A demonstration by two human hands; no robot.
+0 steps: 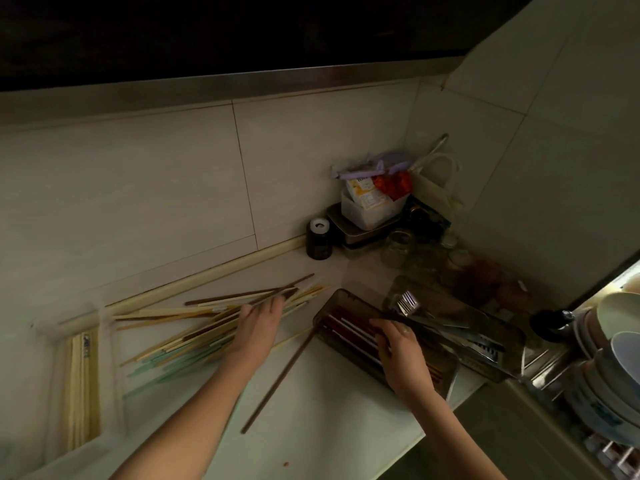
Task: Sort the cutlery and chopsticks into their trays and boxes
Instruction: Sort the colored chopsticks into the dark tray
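The loose chopsticks (207, 327) lay fanned across the counter (329, 393), long axes running lower-left to upper-right, right under the left hand (258, 322), whose fingers rested on the pile and seemed to pinch one dark stick. The right hand (398, 348), curled loosely, hovered over the smoky box (349, 299) of red chopsticks to the right; I couldn't tell if it held anything.

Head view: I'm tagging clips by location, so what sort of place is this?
Most likely a home kitchen corner: a tiled wall meets a pale countertop, stacked bowls and plates sit in a rack at right, and jars crowd the corner.
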